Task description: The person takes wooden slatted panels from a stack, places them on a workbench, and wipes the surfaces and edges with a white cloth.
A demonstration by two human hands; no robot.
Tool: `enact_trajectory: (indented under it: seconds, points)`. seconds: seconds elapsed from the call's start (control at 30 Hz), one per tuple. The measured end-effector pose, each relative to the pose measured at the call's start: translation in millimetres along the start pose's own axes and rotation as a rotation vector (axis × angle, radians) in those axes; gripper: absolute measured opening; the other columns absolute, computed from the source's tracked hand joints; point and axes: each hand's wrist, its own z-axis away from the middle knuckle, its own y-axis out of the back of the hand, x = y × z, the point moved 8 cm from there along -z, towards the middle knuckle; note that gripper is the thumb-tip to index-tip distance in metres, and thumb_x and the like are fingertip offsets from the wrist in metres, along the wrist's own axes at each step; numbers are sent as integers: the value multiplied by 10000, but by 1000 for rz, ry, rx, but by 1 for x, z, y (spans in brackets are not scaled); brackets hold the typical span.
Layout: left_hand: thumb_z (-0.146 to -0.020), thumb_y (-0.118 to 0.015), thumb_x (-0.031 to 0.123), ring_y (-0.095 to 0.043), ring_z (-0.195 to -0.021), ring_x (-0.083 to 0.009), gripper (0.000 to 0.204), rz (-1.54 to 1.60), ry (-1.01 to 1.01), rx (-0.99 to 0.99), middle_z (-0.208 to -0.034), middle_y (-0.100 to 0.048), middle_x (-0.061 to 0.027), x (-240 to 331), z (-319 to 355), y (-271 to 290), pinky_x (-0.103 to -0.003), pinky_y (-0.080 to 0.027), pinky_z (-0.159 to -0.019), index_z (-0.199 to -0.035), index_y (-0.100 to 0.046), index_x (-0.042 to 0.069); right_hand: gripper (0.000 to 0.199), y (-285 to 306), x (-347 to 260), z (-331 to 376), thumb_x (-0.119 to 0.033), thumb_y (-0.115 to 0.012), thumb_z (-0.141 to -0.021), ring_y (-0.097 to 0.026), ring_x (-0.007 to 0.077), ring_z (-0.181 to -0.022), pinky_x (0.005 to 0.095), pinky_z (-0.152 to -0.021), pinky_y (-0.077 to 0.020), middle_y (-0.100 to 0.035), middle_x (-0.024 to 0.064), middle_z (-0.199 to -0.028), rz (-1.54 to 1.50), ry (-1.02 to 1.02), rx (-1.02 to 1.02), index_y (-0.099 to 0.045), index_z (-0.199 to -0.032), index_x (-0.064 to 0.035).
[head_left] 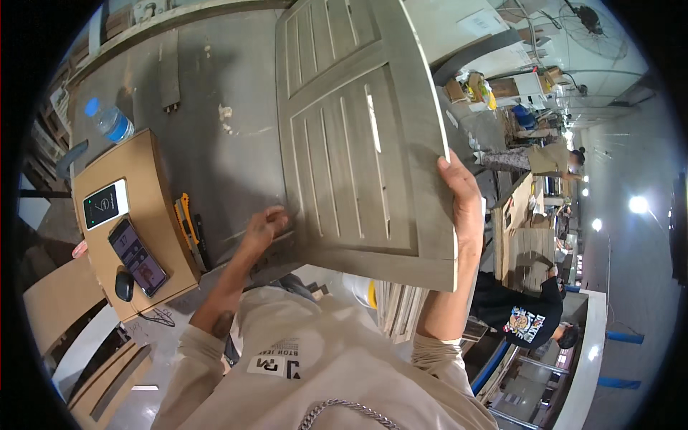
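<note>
In the head view, we see the left forearm [233, 287] slanting up and inward, with the left grip [265, 226] at its end, bent at the wrist. The fingers of this grip are curled, close to the near left edge of the slatted panel [366, 165]; we cannot tell whether they hold that edge.

The right forearm [446, 297] stands steeply upright in line with its wrist. We observe the right grip [462, 193] closed on the panel's right edge, thumb on the near face, remaining fingers hidden behind. The panel lies between the two grips, tilted, and extends beyond both.

Left of the left grip, on the counter [240, 64], we locate a utility knife [188, 223] and, next to it, a cardboard box [149, 172] bearing a white phone [106, 204] and a dark phone [137, 258]. A bottle [113, 123] sits farther off, up and left of that grip. Right of the right grip, we note a person in black [516, 308].
</note>
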Motion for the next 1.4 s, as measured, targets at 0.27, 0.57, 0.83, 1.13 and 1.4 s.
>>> enact_trajectory:
  seconds: [0.27,0.57,0.83,1.13,1.4]
  points:
    - [-885,-673,299,-570,-1101,-240,672,163,5,137,-1256,-589,-164,-10,-25,-8,-310,-451,-909,-1360,-395,-87,401,-7,-5,8,-214,-607,-919,-552,77,-943,210,-838,-406,-625,-2,-1065,147,-22,116,-576,-1252,7]
    - [-824,-702,457,-617,-881,-210,627,-543,-315,349,-1025,-650,-193,46,-2,-18,-328,-493,-769,-1143,-579,-68,389,-20,-6,11,-230,-601,-939,-507,52,-946,195,-860,-377,-606,-33,-1045,302,34,77,-583,-1251,0]
    - [-719,-724,626,-573,-563,-197,647,-375,-194,-341,-592,-575,-125,100,67,-111,-354,-461,-540,-641,-584,-1,407,-24,-7,14,-245,-598,-950,-540,58,-950,203,-850,-404,-641,-5,-1069,286,5,95,-568,-1283,-13]
    - [-687,-719,683,-550,-470,-172,701,-328,-68,-341,-502,-530,-97,92,65,-109,-346,-446,-472,-601,-580,1,338,-26,-8,14,-260,-586,-961,-511,40,-893,194,-803,-396,-620,-42,-977,361,20,73,-623,-1187,-12]
    - [-862,-664,471,-603,-519,-151,527,-296,-113,-413,-549,-578,-78,91,67,-110,-300,-476,-500,-662,-605,-13,365,-26,-8,13,-276,-582,-964,-514,47,-895,198,-807,-399,-628,-19,-994,357,34,41,-610,-1207,-5]
